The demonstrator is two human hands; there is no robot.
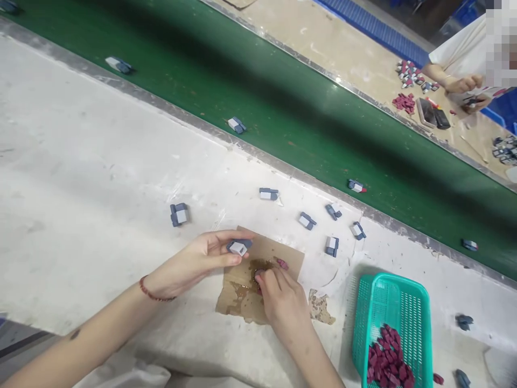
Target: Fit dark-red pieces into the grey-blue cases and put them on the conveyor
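The left hand [202,258] pinches a small grey-and-white plastic block [239,247] between thumb and fingertips, holding it just above the upper left part of a torn brown cardboard sheet [291,257] that lies on the white bench [81,178]. The right hand [283,302] is pressed down on the middle of that cardboard sheet, its fingers curled together over a small dark red piece [257,280] sitting in a glossy brown smear; how firmly the piece is gripped cannot be told. The block is just above and to the left of the right hand's fingertips, close but not touching them. A second dark red plastic piece [281,263] lies on the cardboard just beyond the right hand.

Several more grey-and-white blocks [332,246] are scattered on the bench between the cardboard and the bench's far edge, where a green conveyor belt [283,108] carries a few others. Near the right front corner of the bench stands a teal plastic mesh basket [393,302] holding a heap of dark red pieces [388,361]. Across the belt, another person's hands [464,86] are at work on a tan bench.
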